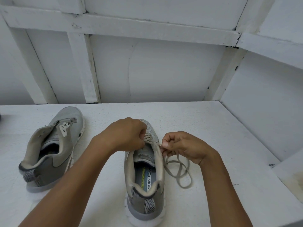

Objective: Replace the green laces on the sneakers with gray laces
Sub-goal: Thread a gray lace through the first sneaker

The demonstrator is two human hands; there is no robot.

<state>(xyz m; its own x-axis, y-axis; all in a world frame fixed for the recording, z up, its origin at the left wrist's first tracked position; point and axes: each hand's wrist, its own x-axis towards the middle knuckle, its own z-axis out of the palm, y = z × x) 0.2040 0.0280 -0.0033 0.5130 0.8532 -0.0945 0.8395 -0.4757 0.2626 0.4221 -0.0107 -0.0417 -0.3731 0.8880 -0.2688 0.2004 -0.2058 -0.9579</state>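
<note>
A gray sneaker (pixel 144 181) stands in the middle of the white table, heel toward me, with a gray lace (pixel 180 172) threaded through its eyelets. My left hand (pixel 126 135) sits over the tongue and pinches the laced part. My right hand (pixel 183 146) pinches the lace just off the shoe's right edge. The loose end lies in loops on the table to the right of the shoe. A second gray sneaker (pixel 54 149) rests at the left with no lace showing in its eyelets. No green lace is in view.
The white table (pixel 213 128) is boxed in by white panelled walls at the back and right. A small dark object (pixel 0 116) shows at the left edge.
</note>
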